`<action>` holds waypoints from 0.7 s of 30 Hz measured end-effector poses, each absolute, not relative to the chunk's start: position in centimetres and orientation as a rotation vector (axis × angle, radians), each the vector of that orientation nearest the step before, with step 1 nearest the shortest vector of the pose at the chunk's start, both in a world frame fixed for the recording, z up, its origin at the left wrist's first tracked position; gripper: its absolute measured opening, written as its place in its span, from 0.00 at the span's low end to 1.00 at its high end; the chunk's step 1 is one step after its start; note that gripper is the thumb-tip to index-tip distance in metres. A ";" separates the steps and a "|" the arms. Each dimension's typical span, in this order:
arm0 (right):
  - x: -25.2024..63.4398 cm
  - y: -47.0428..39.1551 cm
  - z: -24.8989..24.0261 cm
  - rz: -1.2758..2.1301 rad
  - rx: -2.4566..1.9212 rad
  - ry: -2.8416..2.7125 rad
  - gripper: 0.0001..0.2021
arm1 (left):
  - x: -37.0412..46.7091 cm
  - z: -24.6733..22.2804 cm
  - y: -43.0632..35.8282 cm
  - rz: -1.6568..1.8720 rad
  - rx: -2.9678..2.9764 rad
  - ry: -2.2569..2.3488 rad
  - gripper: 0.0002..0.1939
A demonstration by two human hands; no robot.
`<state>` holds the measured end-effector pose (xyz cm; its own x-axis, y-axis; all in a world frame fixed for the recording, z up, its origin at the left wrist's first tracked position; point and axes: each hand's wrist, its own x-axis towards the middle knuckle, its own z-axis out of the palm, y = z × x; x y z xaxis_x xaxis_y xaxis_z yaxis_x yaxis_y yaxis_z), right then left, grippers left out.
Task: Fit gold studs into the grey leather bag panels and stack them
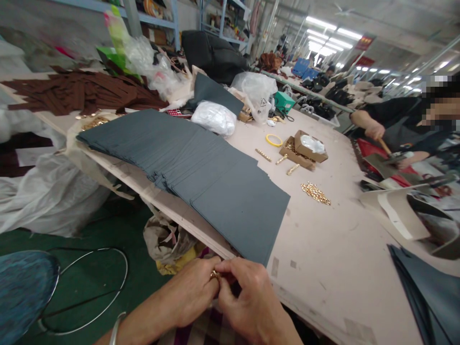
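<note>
Our hands meet at the table edge.

Our left hand [196,290] and right hand [247,297] pinch small gold pieces [214,274] beside the grey sheets [230,191].

There are three gold strips [263,155], two cardboard boxes [316,155] and one yellow ring [274,144].

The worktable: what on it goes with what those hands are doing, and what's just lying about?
Probably in the job:
- gold metal piece in left hand and right hand
- loose gold pile
- short gold rows
- perhaps grey sheets

Apparently just lying about:
- yellow ring
- green box
- brown strips
</note>
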<state>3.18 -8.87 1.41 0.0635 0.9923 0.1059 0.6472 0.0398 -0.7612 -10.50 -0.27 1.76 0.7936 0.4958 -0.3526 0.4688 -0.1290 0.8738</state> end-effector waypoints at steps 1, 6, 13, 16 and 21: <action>3.1 -8.9 1.2 0.643 -1.687 -1.643 0.15 | -10.4 1.7 -0.3 0.027 1.751 0.761 0.17; 3.0 -8.7 0.8 0.601 -1.685 -1.583 0.12 | -9.9 2.1 -0.6 0.065 1.671 0.741 0.18; 4.3 -7.6 2.7 0.719 -1.478 -1.527 0.11 | -10.0 0.9 -1.1 0.319 1.505 0.816 0.09; 6.5 -5.8 2.9 0.533 -1.494 -1.558 0.11 | -10.6 -1.0 -1.2 0.446 1.319 1.027 0.14; 10.1 -2.8 1.6 0.323 -1.779 -1.548 0.08 | -10.3 -2.5 -0.9 0.666 1.088 1.142 0.27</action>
